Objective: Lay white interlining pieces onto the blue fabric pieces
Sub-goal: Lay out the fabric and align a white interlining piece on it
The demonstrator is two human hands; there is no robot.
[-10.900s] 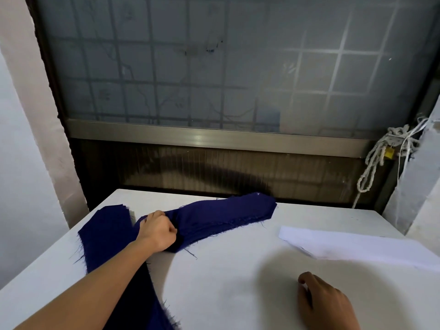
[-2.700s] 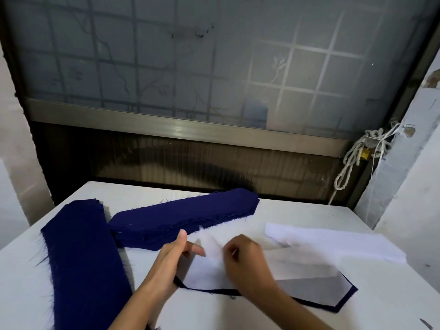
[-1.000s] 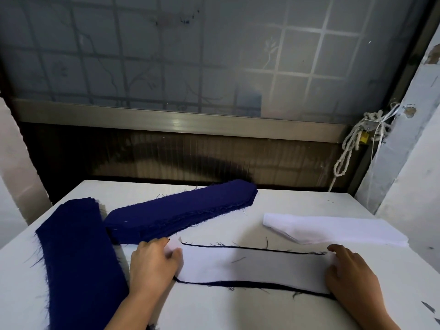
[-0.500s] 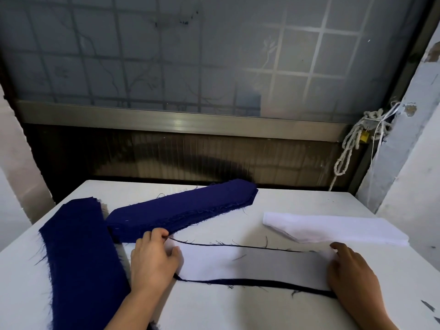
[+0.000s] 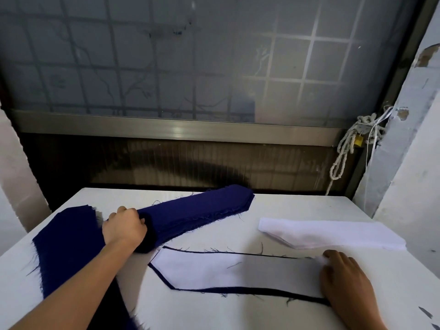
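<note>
Left grip clutches blue stack end | right grip spread flat on interlining

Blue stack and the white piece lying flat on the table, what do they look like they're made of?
Blue stack: woven cloth with a matte, slightly coarse face, possibly cotton or a blend; loose threads fray from its cut edges.
White piece: thin, smooth, matte sheet, likely nonwoven interlining; its edges look clean-cut with no fraying, and it lies quite flat.
</note>
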